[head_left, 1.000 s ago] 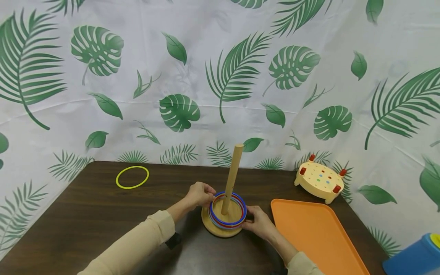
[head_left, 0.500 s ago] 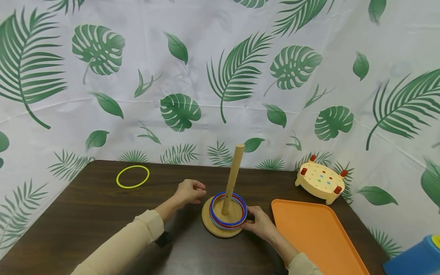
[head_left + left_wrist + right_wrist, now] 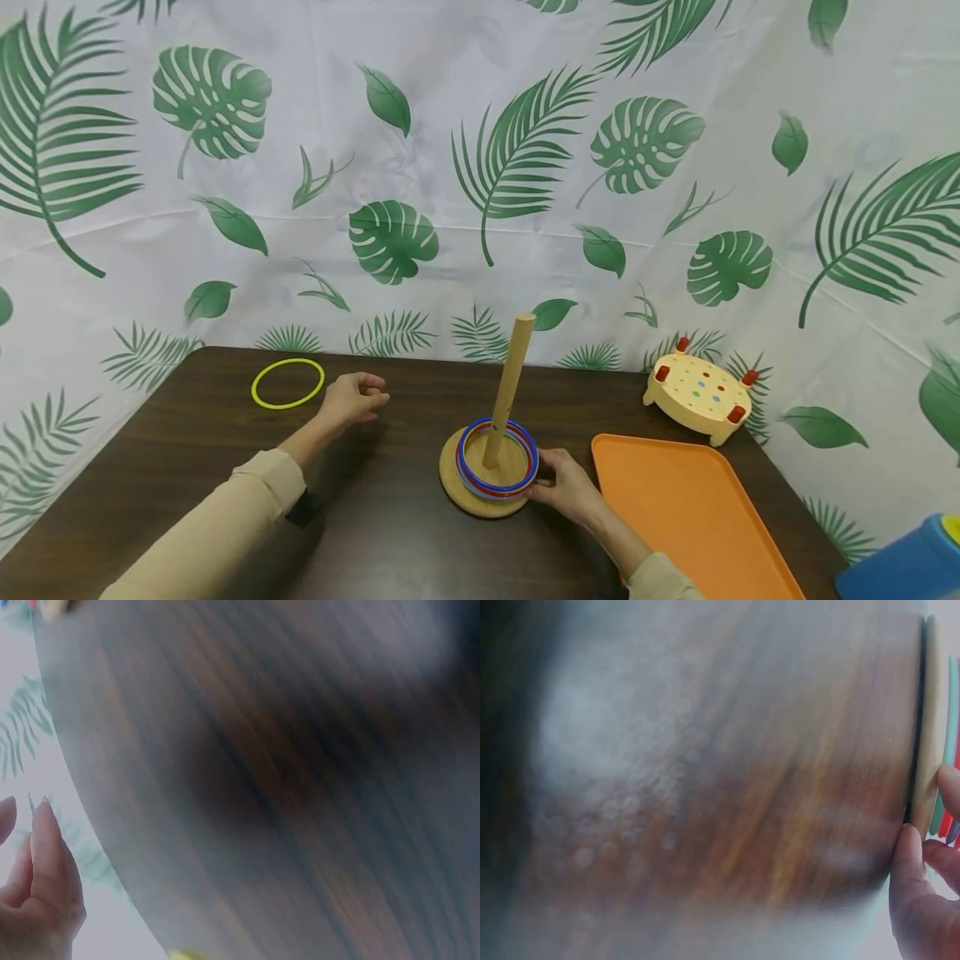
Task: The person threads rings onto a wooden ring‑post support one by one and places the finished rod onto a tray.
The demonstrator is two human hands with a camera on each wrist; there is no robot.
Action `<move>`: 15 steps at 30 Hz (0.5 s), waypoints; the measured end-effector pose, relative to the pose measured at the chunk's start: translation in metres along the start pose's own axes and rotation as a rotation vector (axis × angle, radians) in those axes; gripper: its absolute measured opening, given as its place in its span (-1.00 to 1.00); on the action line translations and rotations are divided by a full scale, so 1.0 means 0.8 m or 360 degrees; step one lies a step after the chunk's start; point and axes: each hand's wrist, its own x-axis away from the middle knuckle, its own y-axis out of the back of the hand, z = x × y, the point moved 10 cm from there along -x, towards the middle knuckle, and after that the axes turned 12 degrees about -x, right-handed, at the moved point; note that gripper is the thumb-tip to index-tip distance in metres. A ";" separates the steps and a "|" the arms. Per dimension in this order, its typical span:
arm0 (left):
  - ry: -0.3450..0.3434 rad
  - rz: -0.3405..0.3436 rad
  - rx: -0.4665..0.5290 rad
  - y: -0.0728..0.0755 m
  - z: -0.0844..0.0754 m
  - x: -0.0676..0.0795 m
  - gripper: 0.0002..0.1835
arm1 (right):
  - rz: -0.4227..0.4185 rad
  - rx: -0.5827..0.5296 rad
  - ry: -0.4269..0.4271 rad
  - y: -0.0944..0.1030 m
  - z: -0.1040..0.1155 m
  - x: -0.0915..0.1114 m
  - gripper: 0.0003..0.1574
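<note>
A wooden ring stand (image 3: pixel 450 482) with an upright peg (image 3: pixel 512 383) stands mid-table in the head view. Several rings are stacked around its peg, a blue ring (image 3: pixel 498 488) on top with red and light blue below. My right hand (image 3: pixel 566 485) holds the stand's right edge beside the rings; in the right wrist view its fingertips pinch the wooden base (image 3: pixel 928 735). Over the table to the left is my left hand (image 3: pixel 348 400), fingers relaxed and nothing in them. Just left of it lies a yellow ring (image 3: pixel 281 407), whose edge barely enters the left wrist view.
An orange tray (image 3: pixel 675 500) lies to the right of the stand. Behind it, at the table's back right corner, is a cream pegboard (image 3: pixel 697 392) with red legs pointing up. A blue container with a yellow top (image 3: pixel 900 558) stands at far right. A leaf-print cloth (image 3: pixel 420 150) hangs behind.
My left hand has come away from the stacked rings and moved left toward the yellow ring. The right hand stays at the stand, which has not moved.
</note>
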 end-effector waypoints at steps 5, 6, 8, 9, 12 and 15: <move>0.0041 -0.0099 -0.0061 0.041 0.030 -0.002 -0.63 | -0.0021 0.0008 -0.0021 0.001 -0.001 -0.001 -0.36; 0.0050 -0.0118 -0.0073 0.049 0.036 -0.003 -0.62 | -0.0025 0.0014 -0.0022 0.001 -0.002 -0.001 -0.36; 0.0063 -0.0151 -0.0082 0.065 0.050 -0.004 -0.60 | -0.0029 0.0025 -0.0027 0.001 -0.003 -0.001 -0.35; 0.0071 -0.0169 -0.0088 0.073 0.057 -0.005 -0.60 | -0.0034 0.0037 -0.0029 0.001 -0.003 -0.002 -0.35; 0.0094 -0.0217 -0.0091 0.094 0.077 -0.007 -0.59 | -0.0041 0.0057 -0.0035 0.002 -0.004 -0.002 -0.36; 0.0128 -0.0259 -0.0116 0.112 0.095 -0.008 -0.59 | -0.0041 0.0056 -0.0038 0.001 -0.004 -0.003 -0.37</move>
